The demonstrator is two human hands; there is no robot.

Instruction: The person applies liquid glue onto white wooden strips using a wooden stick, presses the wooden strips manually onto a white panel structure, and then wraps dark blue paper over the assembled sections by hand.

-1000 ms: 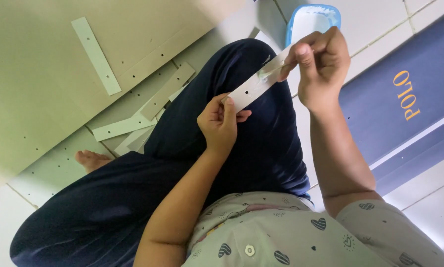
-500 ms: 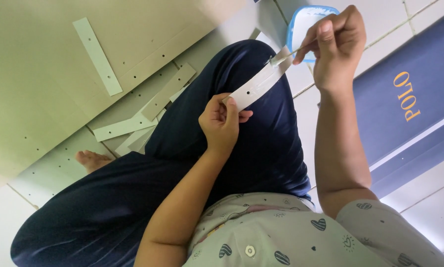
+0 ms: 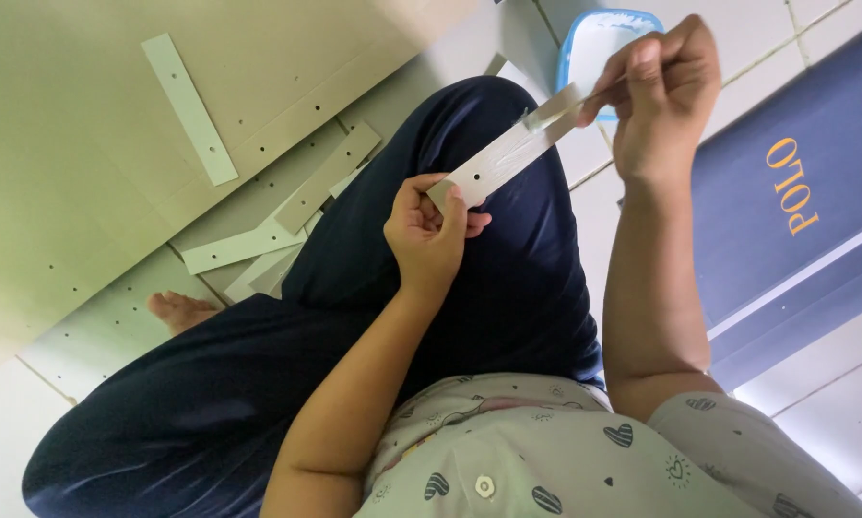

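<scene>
Strip (image 3: 507, 158), end behind fingers (image 3: 642, 72)

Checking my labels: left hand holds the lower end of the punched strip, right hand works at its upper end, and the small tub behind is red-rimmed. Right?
One thing is off: the tub is blue-rimmed, not red; the head view shows it. The left hand does hold the strip's lower end, the right hand at the upper end.

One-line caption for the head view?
Left hand holds a pale strip while the right hand works a small tool on it.
</scene>
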